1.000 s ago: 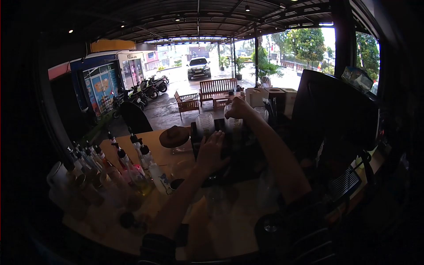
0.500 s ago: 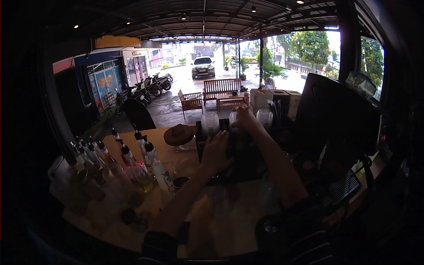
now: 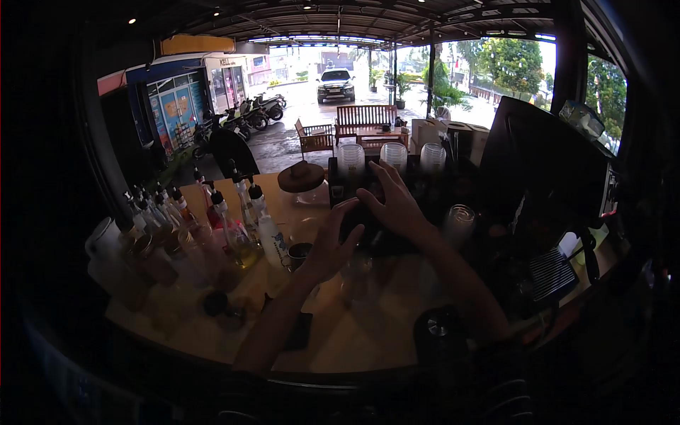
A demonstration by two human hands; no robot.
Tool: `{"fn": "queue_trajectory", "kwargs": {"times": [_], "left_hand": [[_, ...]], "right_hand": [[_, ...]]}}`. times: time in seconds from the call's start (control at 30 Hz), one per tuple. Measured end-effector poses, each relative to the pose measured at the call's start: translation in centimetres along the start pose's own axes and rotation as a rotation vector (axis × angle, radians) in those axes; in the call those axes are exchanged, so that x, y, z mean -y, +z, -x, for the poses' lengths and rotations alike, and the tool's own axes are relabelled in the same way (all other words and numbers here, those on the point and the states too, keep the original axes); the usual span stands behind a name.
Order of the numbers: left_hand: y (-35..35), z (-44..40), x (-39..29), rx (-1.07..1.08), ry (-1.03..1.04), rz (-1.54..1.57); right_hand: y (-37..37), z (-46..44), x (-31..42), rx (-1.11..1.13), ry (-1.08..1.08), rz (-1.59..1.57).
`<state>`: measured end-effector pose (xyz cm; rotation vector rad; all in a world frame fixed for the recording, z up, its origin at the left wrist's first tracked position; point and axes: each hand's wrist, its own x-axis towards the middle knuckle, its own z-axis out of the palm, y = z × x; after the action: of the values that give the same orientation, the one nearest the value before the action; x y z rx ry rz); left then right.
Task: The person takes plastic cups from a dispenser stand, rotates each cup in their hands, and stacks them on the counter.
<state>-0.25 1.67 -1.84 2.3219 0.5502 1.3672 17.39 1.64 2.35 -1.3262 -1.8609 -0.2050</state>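
Observation:
Both of my hands are above the counter, near a dark cup holder (image 3: 453, 184). My right hand (image 3: 397, 205) is empty, with its fingers stretched toward the middle stack of clear cups (image 3: 394, 156) and its thumb held apart. Lower and to the left, my left hand (image 3: 329, 248) is empty too, its thumb spread from its fingers. Its fingertips come close to the right thumb; whether they touch I cannot tell. A left cup stack (image 3: 351, 159) and a right cup stack (image 3: 433, 157) rise from the holder beside the middle one.
Pump bottles (image 3: 219, 205) and a white bottle (image 3: 270, 237) stand left, by a metal cup (image 3: 299, 253). A jar with a brown lid (image 3: 302, 177) sits behind them. Clear cups (image 3: 459, 221) stand at right, before a dark monitor (image 3: 542, 159) and a slatted tray (image 3: 554, 278).
My right hand has come back from the top of the middle cup stack and its fingers have opened out. My left hand has drawn back toward me. The camera view has shifted.

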Motion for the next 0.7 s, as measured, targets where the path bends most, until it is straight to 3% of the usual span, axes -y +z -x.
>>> {"fn": "queue_trajectory", "kwargs": {"times": [0.1, 0.17, 0.2, 0.37, 0.43, 0.5, 0.63, 0.7], "left_hand": [[0.6, 4.5, 2.4, -0.017, -0.232, 0.201], [1.0, 7.3, 2.4, -0.043, -0.301, 0.232], [1.6, 8.5, 3.6, -0.075, -0.343, 0.293], [4.0, 12.6, 4.8, -0.044, -0.504, 0.289], [5.1, 13.4, 5.6, 0.050, -0.482, 0.379], [5.6, 13.8, 5.7, 0.013, -0.509, 0.423], [5.4, 14.9, 5.5, -0.090, -0.542, 0.417], [5.1, 15.1, 5.3, -0.132, -0.549, 0.330]], "right_hand": [[1.4, 5.5, 1.9, -0.057, -0.049, -0.178], [1.9, 9.1, 3.2, 0.027, 0.227, -0.555], [4.2, 10.9, 1.9, -0.014, 0.253, -0.653], [12.5, 16.8, -0.6, -0.141, 0.253, -0.430], [13.1, 16.9, 0.2, -0.171, 0.268, -0.432], [12.4, 16.9, 1.2, -0.132, 0.382, -0.789], [12.7, 17.5, 0.6, -0.134, 0.485, -0.656], [11.7, 17.5, 1.0, -0.090, 0.746, -1.161]]}}
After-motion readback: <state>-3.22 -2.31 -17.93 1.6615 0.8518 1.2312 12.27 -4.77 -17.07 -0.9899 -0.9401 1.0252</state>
